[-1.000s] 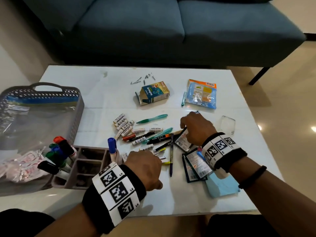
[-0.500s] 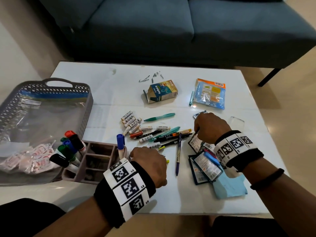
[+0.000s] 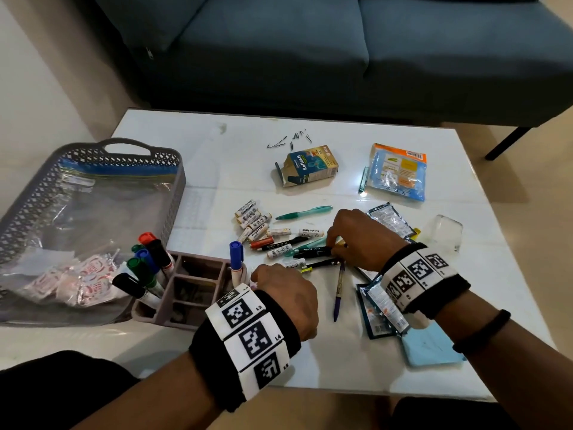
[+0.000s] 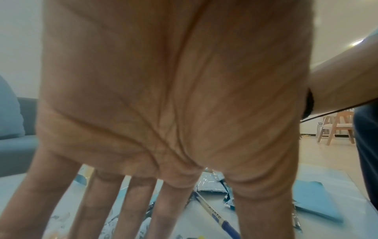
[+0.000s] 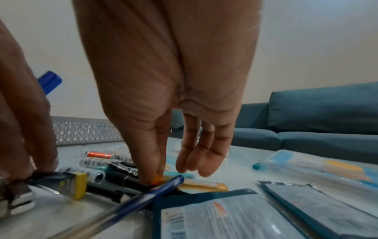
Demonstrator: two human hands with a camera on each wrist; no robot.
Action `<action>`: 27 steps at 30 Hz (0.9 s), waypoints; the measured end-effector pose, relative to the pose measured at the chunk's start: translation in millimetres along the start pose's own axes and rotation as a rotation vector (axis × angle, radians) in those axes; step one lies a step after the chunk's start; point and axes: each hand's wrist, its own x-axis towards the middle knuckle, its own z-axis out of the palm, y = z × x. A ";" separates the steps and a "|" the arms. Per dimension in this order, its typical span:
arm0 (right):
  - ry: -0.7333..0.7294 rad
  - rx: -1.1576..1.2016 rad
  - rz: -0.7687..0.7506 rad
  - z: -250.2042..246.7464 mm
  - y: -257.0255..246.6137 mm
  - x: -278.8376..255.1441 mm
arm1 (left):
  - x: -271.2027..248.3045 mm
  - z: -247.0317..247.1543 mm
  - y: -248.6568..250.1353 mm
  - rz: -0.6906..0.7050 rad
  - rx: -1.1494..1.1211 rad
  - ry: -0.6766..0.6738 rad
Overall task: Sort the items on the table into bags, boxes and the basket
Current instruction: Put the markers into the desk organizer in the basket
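Currently, far left on the tabletop (image 3: 198,150): grey basket (image 3: 173,193) holding a clear zip bag (image 3: 93,218) with sachets inside. Just right of it, a grey compartment organizer (image 3: 198,293) with markers (image 3: 145,265) leaning in its left cells and one blue-capped marker (image 3: 236,259) upright. Left hand (image 3: 286,294) sits beside the organizer, fingers straight and spread down toward the tabletop in the wrist view, holding nothing visible. Middle: loose batteries (image 3: 257,221), a green pen (image 3: 305,211), black pens (image 3: 313,252), a blue pen (image 3: 339,290). Right hand (image 3: 359,240) is over the pen pile; thumb and forefinger (image 5: 149,161) pinch down at an orange-tipped pen (image 5: 161,178), other fingers relaxed. Behind: Koflet-H box (image 3: 310,166), flap open. Right: foil sachets (image 3: 381,308), blue packet (image 3: 398,172), blue pad (image 3: 431,349).
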 end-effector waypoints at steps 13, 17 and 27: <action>-0.046 -0.108 0.085 -0.4 2.6 5.1 | -7.2 2.5 -7.9 0.047 -0.055 0.026; -0.001 -0.072 0.063 -0.7 -0.8 7.6 | -9.5 4.6 -16.8 0.074 -0.106 0.050; -0.101 -0.094 -0.036 -3.0 -18.9 20.0 | -11.2 23.4 -23.0 0.130 -0.079 0.024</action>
